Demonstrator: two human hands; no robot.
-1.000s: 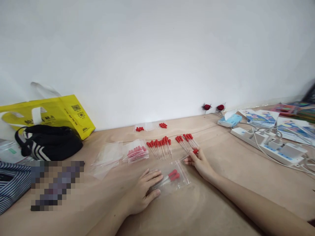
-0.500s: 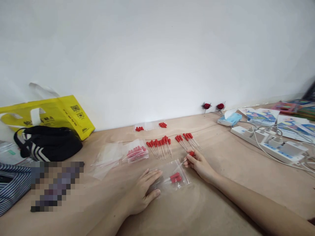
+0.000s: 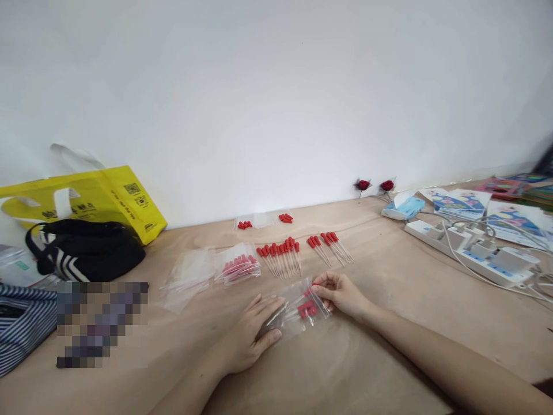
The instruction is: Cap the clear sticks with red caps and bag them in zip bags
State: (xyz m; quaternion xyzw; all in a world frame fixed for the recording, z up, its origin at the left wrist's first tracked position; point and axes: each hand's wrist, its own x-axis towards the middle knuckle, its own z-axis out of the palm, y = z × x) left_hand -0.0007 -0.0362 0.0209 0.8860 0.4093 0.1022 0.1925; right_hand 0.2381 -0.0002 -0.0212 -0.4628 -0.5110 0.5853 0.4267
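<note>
A clear zip bag (image 3: 294,325) lies on the table with red-capped droppers (image 3: 307,309) inside. My left hand (image 3: 254,331) rests on the bag's left end, fingers spread. At the bag's right edge, my right hand (image 3: 341,294) pinches the red end of one more dropper, whose thin stem is inside the bag. Beyond the hands lie a row of loose droppers (image 3: 280,259) and a smaller group (image 3: 330,248). Left of them is a stack of filled bags (image 3: 239,265), beside flat clear bags (image 3: 185,276).
A yellow bag (image 3: 108,202) and a black pouch (image 3: 93,248) stand at the left. Two more bags with red caps (image 3: 263,221) lie by the wall. A power strip (image 3: 466,253) with cables, a blue tissue pack (image 3: 404,208) and printed papers (image 3: 462,202) are at the right.
The dropper in my right hand has moved left and down, and its stem now lies in the bag. My left hand has stayed in place.
</note>
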